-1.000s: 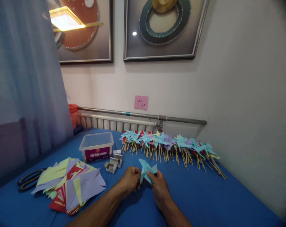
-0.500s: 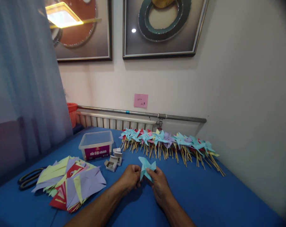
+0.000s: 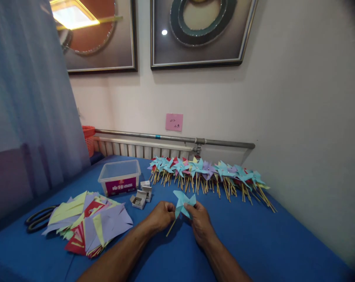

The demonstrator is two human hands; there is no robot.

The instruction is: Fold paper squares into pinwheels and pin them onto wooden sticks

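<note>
Both my hands meet over the blue table [image 3: 253,239] around a light blue paper pinwheel [image 3: 183,202]. My left hand [image 3: 161,215] is closed, pinching the top of a thin wooden stick [image 3: 171,228] that slants down and left from behind the pinwheel. My right hand [image 3: 200,222] is closed on the pinwheel's right side, thumb on the paper. A long row of finished pinwheels [image 3: 208,174] on sticks lies just beyond my hands, along the wall.
A pile of cut coloured paper [image 3: 89,225] lies at the left, with black scissors [image 3: 38,219] beside it. A clear plastic tub [image 3: 119,180] and small open cardboard boxes [image 3: 142,196] sit behind the pile. A curtain hangs at the left and a radiator pipe [image 3: 174,138] runs along the wall.
A wooden stick now shows below the pinwheel, slanting down-left from my left hand. The view has tilted slightly downward; my hands stay together on the pinwheel.
</note>
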